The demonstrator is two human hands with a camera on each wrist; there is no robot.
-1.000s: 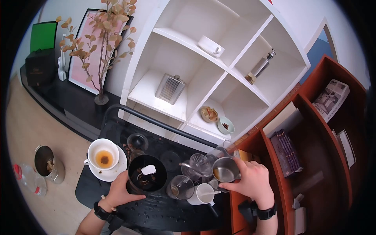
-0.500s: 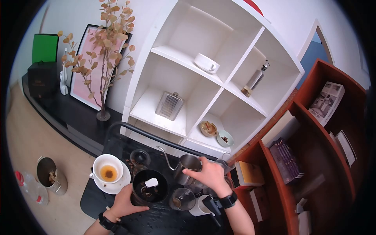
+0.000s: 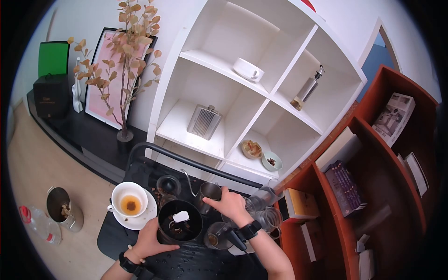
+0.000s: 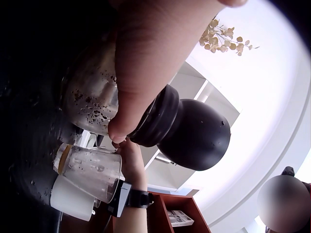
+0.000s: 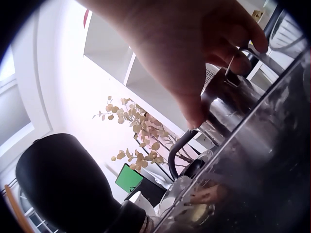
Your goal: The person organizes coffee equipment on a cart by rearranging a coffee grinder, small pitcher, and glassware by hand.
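My left hand (image 3: 150, 240) grips the glass lower part of a coffee grinder (image 3: 164, 223), thumb along its near side. In the left wrist view the glass jar (image 4: 92, 99) has dark specks inside, under a black hopper (image 4: 197, 136). A small white piece (image 3: 180, 216) shows inside the open top. Behind the grinder and to its right, my right hand (image 3: 229, 206) holds a steel gooseneck kettle (image 3: 211, 191) with thumb and fingers near its rim and handle. The kettle's base sits low at the black surface in the right wrist view; its thin spout (image 3: 189, 182) points away.
A white cup (image 3: 126, 192) with amber liquid stands on a saucer (image 3: 144, 219) at the left. Glass vessels (image 3: 266, 217) crowd the right side of the wet black table (image 3: 186, 266). A black rail (image 3: 200, 165) borders the far edge. A metal pot (image 3: 74, 219) stands farther left.
My right hand has carried the kettle leftward from among the glassware at the right to behind the grinder. My left hand has kept its hold on the grinder. The head view has shifted slightly.
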